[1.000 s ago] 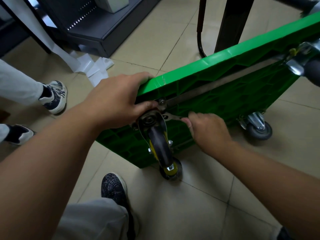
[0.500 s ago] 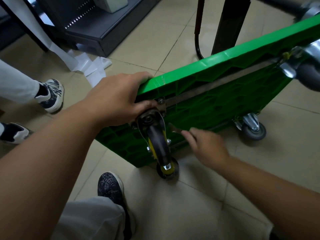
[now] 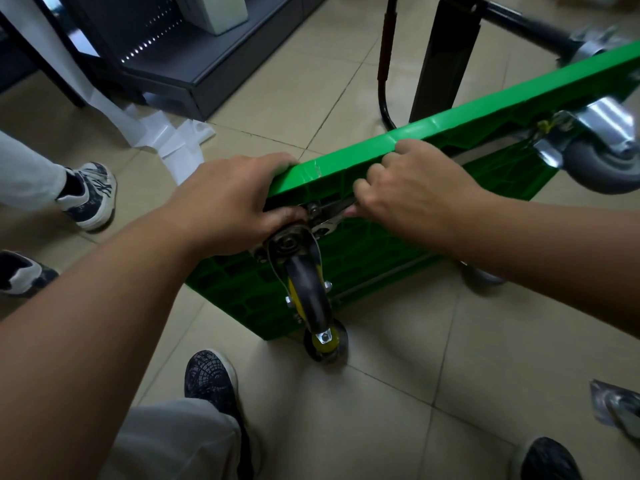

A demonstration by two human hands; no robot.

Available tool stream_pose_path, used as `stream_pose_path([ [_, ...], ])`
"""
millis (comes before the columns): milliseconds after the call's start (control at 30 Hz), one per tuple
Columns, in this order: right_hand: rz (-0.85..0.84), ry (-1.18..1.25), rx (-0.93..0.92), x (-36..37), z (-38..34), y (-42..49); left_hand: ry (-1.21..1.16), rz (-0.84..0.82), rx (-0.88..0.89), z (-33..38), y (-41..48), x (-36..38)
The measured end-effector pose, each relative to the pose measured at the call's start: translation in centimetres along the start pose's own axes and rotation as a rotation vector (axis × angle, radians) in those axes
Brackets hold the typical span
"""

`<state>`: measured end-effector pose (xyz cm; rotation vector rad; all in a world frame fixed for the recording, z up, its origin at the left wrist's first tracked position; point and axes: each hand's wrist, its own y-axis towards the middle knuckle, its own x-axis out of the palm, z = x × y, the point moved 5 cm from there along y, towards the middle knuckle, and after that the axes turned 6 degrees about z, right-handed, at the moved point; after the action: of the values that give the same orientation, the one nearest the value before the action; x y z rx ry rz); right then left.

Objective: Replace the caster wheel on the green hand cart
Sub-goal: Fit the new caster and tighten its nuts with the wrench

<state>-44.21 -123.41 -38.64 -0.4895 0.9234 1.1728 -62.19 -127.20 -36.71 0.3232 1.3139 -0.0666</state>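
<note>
The green hand cart (image 3: 374,258) stands tipped on its side edge, underside towards me. A caster wheel (image 3: 309,289) with a black tyre and yellow hub hangs from its near corner, above a second yellow-hubbed wheel (image 3: 325,342) touching the floor. My left hand (image 3: 228,202) grips the cart's top corner, thumb against the caster's mounting plate. My right hand (image 3: 408,195) holds a metal wrench (image 3: 329,221) whose open jaw sits at a bolt on the plate; its fingers curl over the cart's upper edge.
A grey-tyred caster (image 3: 602,157) is fixed at the cart's far right corner. Another person's sneakers (image 3: 90,194) stand at the left. A dark shelf base (image 3: 194,74), white paper strips (image 3: 173,140), a black post (image 3: 440,53) and a foil bag (image 3: 616,407) lie around. My shoe (image 3: 211,379) is below.
My right hand rose from below the caster plate to the cart's upper edge, bringing the wrench back onto the bolt. The left hand kept its grip.
</note>
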Motion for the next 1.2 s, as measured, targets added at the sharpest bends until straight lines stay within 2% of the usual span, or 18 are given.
stream_pose_path([
  [233, 0.067, -0.035, 0.048, 1.3, -1.0, -1.0, 0.011, 0.006, -0.015, -0.2, 0.0, 0.0],
  [333, 0.056, -0.056, 0.157, 2.4, -1.9, -2.2, 0.009, 0.001, -0.017, -0.1, 0.0, 0.1],
  [467, 0.090, 0.097, 0.339, 5.1, -2.7, -3.2, -0.010, -0.015, -0.030, -0.1, 0.0, 0.0],
  [600, 0.203, 0.271, 0.502, 7.2, -4.1, -3.6, -0.026, -0.039, -0.031, 0.0, 0.1, 0.0],
  [733, 0.252, 0.681, 0.809, 9.5, -7.8, -4.3, -0.036, -0.048, -0.026, 0.1, 0.1, 0.0],
  [867, 0.151, 1.516, 1.102, 11.4, -13.9, -2.4, -0.031, -0.047, -0.023, 0.2, 0.1, 0.1],
  [933, 0.187, 1.641, 1.155, 11.6, -15.7, -2.2, -0.036, -0.049, -0.018, 0.3, 0.0, 0.1],
  [1033, 0.149, 1.457, 1.100, 11.2, -13.9, -4.0, -0.037, -0.045, -0.023, 0.2, 0.0, 0.1],
  [1133, -0.027, 0.885, 0.888, 10.5, -8.1, -6.6, -0.023, -0.024, -0.022, 0.1, 0.0, 0.1],
  [1200, -0.007, 0.567, 0.688, 8.5, -4.3, -7.2, -0.016, -0.013, -0.016, 0.1, -0.1, 0.1],
])
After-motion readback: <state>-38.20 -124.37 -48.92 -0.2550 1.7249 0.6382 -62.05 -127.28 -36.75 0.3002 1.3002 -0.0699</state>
